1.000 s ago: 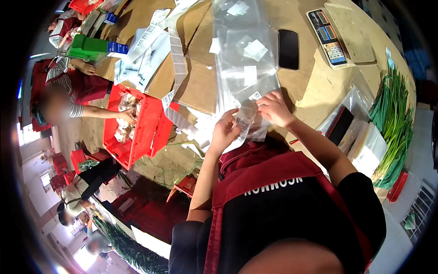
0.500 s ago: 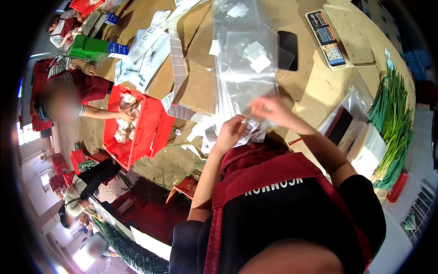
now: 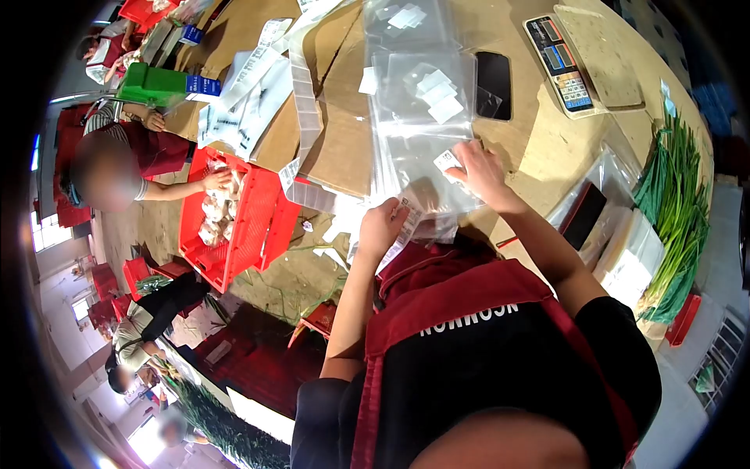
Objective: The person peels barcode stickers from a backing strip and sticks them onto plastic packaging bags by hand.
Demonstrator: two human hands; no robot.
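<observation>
My left hand point(image 3: 381, 228) is closed around a strip of printed labels point(image 3: 408, 220), close to my apron at the table's near edge. Between the fingers of my right hand point(image 3: 482, 173) is a small white printed label point(image 3: 447, 161). That hand is over the right side of a stack of clear plastic bags point(image 3: 418, 156), and the label lies at or just above the top bag; contact cannot be made out. Several small white squares point(image 3: 440, 95) rest farther up the bags.
A black phone-like slab point(image 3: 493, 84) and a digital scale point(image 3: 564, 74) lie right of the bags. Green stalks point(image 3: 678, 207) are at far right. Label strips point(image 3: 306, 98) trail on the left. A co-worker's hand point(image 3: 219, 180) reaches into a red crate point(image 3: 262, 211) of pale bulbs.
My right hand has moved right and up from beside my left hand, now with a label in its fingers. My left hand has shifted slightly left, and its label strip shows more.
</observation>
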